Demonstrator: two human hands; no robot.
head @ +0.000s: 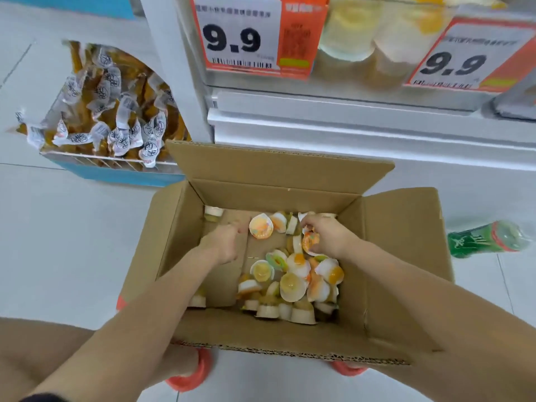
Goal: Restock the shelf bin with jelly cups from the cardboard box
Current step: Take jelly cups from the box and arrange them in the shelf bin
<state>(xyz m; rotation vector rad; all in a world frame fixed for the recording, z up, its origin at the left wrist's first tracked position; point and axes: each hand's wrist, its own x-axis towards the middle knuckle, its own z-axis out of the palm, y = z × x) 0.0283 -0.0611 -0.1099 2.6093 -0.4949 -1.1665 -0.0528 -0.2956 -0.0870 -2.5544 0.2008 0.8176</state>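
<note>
While both my arms reached into the cardboard box (406,242) on the floor, my right hand (324,236) gripped 1 orange jelly cup (309,240) for restocking; my left hand (226,242) was curled, contents unclear. Remaining jelly cups (293,282) lay right and near; shelf bin (362,53) stood far.

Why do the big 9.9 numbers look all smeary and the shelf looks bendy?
In the head view, the price tags and left hand are motion-blurred; the wide-angle lens bends the shelf edges; the jelly cups in the cardboard box look sharper, under soft, even lighting.
</note>
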